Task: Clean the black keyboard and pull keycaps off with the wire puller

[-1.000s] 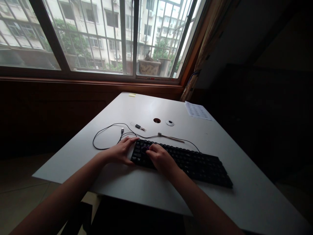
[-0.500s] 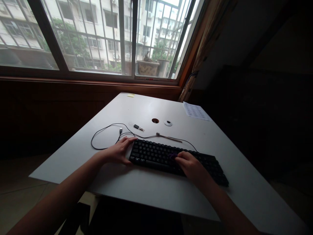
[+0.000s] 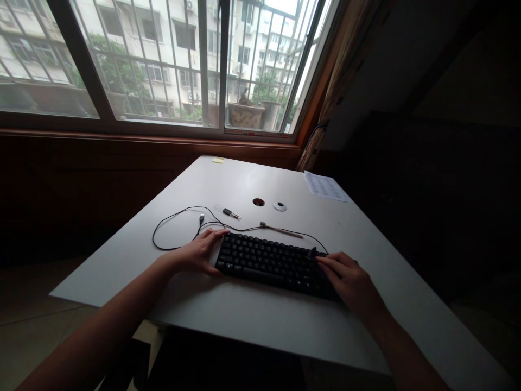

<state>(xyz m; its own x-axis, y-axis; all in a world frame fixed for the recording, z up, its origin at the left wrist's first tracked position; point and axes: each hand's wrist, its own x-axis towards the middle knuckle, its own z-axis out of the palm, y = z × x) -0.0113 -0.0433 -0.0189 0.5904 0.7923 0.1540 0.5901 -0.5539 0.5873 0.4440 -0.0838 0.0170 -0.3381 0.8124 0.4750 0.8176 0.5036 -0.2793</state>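
A black keyboard lies slightly aslant on the white table. My left hand is closed round its left end, thumb at the near edge and fingers at the far corner. Over the right part of the keys, my right hand pinches a small dark purple thing; its kind is too dark to tell. That hand and forearm hide the keyboard's right end. The keyboard's black cable loops across the table to a USB plug.
Behind the keyboard lie a thin stick with a brush-like head and a small black-handled tool. Farther back are a round cable hole, a white ring cover, a printed sheet and a yellow note.
My right hand has moved right and slightly away from me along the keys, carrying the purple thing. My left hand and the keyboard have stayed in place.
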